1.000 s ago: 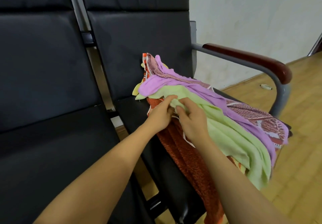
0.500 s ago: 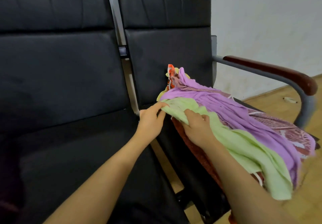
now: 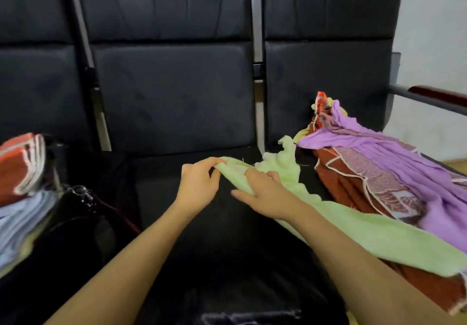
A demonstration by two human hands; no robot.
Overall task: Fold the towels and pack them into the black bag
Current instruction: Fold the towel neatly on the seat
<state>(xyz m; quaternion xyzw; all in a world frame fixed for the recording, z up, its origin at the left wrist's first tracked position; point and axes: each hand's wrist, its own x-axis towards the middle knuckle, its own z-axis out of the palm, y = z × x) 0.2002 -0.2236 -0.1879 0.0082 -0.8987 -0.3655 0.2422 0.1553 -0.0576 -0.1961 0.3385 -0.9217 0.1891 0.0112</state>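
The left hand (image 3: 198, 188) pinches one corner of the light green towel (image 3: 364, 233) while the right hand (image 3: 265, 195) grips its edge just beside, the rest trailing off rightward: it looks light, limp and floppy, best held by its corners.

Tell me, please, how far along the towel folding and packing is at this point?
Some looks done: folded towels sit stacked at the far left by the black bag. In hand: the left hand and right hand grip the green towel, drawn over the middle seat, unfolded. Left: the purple towel and orange patterned towels heaped on the right seat.
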